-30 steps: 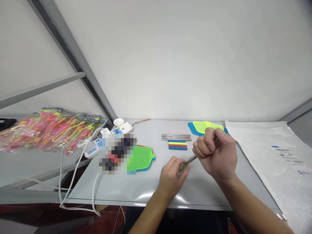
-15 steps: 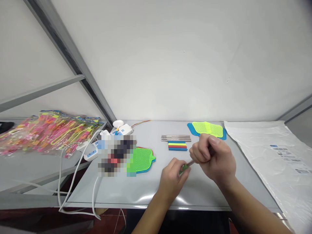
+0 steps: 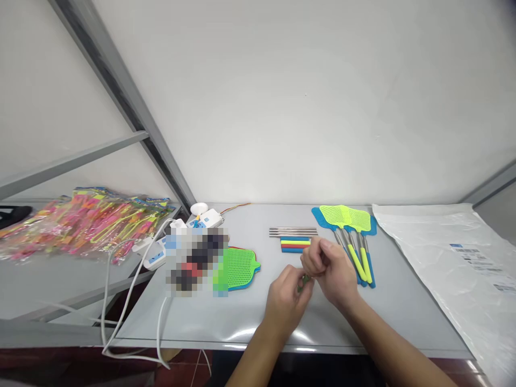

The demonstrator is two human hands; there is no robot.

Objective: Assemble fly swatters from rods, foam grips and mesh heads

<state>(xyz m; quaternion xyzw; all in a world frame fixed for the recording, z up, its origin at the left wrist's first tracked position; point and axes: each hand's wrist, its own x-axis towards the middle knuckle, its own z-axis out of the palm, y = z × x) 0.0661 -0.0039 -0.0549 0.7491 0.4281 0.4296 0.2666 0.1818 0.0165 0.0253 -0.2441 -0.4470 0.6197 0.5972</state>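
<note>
Green piece (image 3: 305,280) | between our hands, over the grey table (image 3: 193,320) | left hand (image 3: 287,293): fingers pinched on it | right hand (image 3: 329,270): fingers curled inward beside it, contents hidden from us | metal rods (image 3: 293,232), coloured bars (image 3: 294,246) lying beyond

Forearms (image 3: 258,349) angled inward, fingers (image 3: 309,261) curled

Setting appears to be a small workshop or assembly station. Evidence: grey worktable (image 3: 226,317) stands against plain white wall (image 3: 282,118); metal framing (image 3: 121,91), power strips (image 3: 212,217); metal rods (image 3: 293,232) and coloured tubes (image 3: 294,245) lie in rows, mesh swatters (image 3: 337,215) grouped at right, bagged goods (image 3: 100,226) heaped at left.
</note>
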